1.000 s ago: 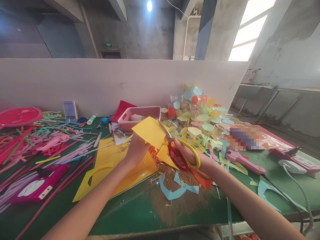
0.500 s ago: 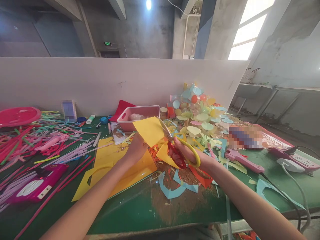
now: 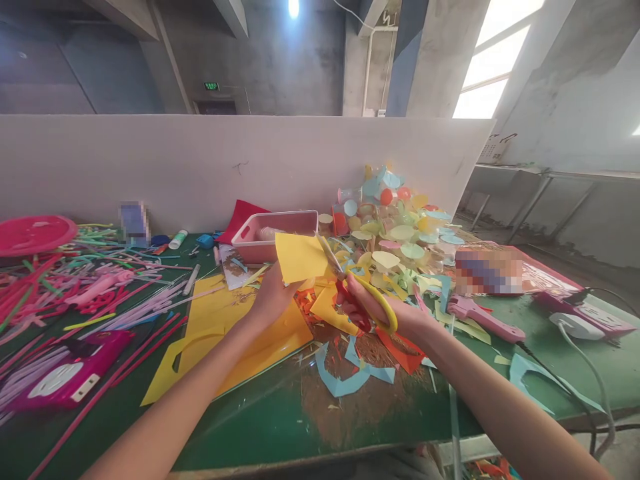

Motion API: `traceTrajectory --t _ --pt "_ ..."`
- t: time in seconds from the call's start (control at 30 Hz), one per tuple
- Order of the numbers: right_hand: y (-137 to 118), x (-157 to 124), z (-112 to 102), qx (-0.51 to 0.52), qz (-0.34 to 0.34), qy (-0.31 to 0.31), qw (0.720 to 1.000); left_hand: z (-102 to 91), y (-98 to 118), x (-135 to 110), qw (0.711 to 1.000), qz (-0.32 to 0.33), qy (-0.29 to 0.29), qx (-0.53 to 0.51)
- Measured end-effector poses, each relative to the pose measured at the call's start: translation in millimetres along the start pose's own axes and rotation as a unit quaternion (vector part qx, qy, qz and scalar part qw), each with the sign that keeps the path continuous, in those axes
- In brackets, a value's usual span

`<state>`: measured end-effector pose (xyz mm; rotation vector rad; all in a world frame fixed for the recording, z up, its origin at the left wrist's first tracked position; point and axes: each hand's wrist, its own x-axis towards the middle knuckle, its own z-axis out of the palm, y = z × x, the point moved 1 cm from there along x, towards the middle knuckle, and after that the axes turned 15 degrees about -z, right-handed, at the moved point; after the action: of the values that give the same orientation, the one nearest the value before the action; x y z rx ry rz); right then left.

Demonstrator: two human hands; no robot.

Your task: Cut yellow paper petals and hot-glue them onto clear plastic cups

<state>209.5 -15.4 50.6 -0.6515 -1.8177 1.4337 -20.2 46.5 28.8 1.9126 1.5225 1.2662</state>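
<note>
My left hand [image 3: 273, 293] pinches a piece of yellow paper [image 3: 302, 257] by its lower edge, holding it up over the table. Round the handles of a pair of scissors [image 3: 373, 299], yellow and red, my right hand [image 3: 367, 303] is closed. The blades meet the right edge of the yellow paper. Below lie yellow-orange sheets [image 3: 270, 340], an orange scrap [image 3: 403, 350] and curved light-blue paper offcuts [image 3: 343, 380].
A pink basket [image 3: 250, 252] stands behind my hands. Paper discs and clear cups [image 3: 395, 227] are heaped at back right. A pink glue gun [image 3: 487, 320] and power strip [image 3: 590, 310] lie right; pipe cleaners [image 3: 45, 280] and a magenta device [image 3: 75, 370] left.
The yellow paper has turned slightly and shifted a little to the right at its left side, against the scissors. The whole view has drifted slightly.
</note>
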Motion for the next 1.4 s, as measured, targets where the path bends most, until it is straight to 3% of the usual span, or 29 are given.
traceTrajectory --t 0.17,0.33,0.53,0.73,0.93,1.13,1.3,1.4 --pt "9.2 -0.4 -1.9 -0.040 -0.029 0.027 0.998 0.7 0.1 0.6 1.000 0.012 -0.006 0.019" --pt "8.6 -1.0 -3.4 -0.048 -0.003 0.060 0.997 2.1 2.6 -0.1 1.000 0.008 -0.004 0.017" --pt "-5.6 -1.1 -2.4 -0.040 -0.005 -0.004 0.999 6.1 12.6 -9.5 1.000 -0.002 -0.023 0.015" --pt "-15.6 -1.6 3.0 -0.053 0.026 0.006 0.998 7.0 19.1 -13.3 0.999 0.029 -0.036 0.001" --pt "-2.8 -1.0 -1.4 -0.076 -0.025 -0.007 0.997 6.5 19.2 -10.9 0.998 0.011 -0.055 -0.004" --pt "5.0 -2.4 -4.7 -0.079 0.000 0.037 0.996 6.3 11.3 -7.3 0.997 -0.023 0.001 -0.074" --pt "-3.2 -2.4 -5.6 -0.093 -0.019 -0.031 0.995 5.8 6.5 -5.5 0.998 -0.005 0.014 -0.065" --pt "-5.7 -2.2 -6.0 -0.100 -0.015 -0.023 0.995 4.7 8.3 -6.1 0.999 0.000 0.016 -0.040"
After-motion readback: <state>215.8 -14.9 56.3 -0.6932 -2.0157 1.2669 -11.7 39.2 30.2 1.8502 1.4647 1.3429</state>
